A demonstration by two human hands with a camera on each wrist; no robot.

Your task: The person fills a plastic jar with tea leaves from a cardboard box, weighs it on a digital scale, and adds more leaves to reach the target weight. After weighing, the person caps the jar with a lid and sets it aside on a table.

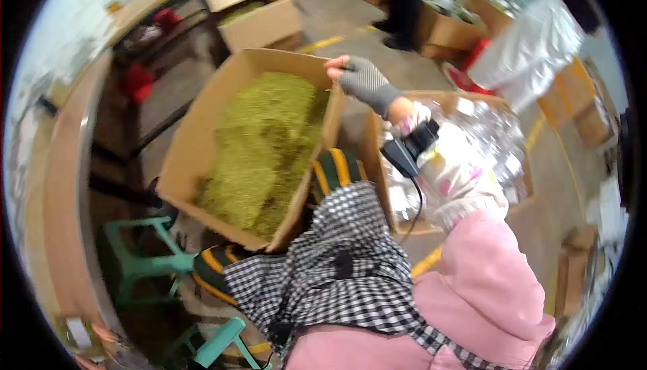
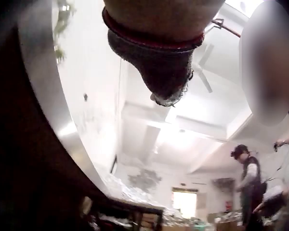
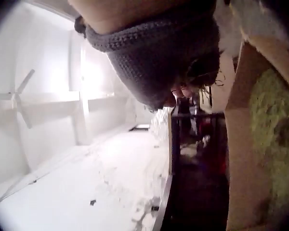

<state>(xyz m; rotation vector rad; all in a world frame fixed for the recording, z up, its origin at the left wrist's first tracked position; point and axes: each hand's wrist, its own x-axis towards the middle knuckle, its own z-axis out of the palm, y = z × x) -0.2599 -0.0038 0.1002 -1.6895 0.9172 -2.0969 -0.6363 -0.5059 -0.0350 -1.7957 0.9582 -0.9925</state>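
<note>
My right hand [image 1: 364,81], in a grey fingerless glove, is over the upper right corner of a cardboard box [image 1: 187,144] holding a heap of yellow-green plant material [image 1: 259,141]. Its bare fingertips [image 3: 180,91] look bent in the right wrist view, with thin stems beside them. Whether they grip anything is unclear. The left wrist view has my left hand [image 2: 159,62] in a dark glove, its fingers mostly hidden and blurred, with nothing plainly held. I cannot make that hand out in the head view.
Right of the box stands a carton of clear plastic containers [image 1: 488,134]. Green stools [image 1: 151,262] are at lower left, beside a long table edge [image 1: 71,201]. Another open carton [image 1: 266,26] is beyond. A person in dark trousers [image 1: 404,6] stands at the back near filled boxes.
</note>
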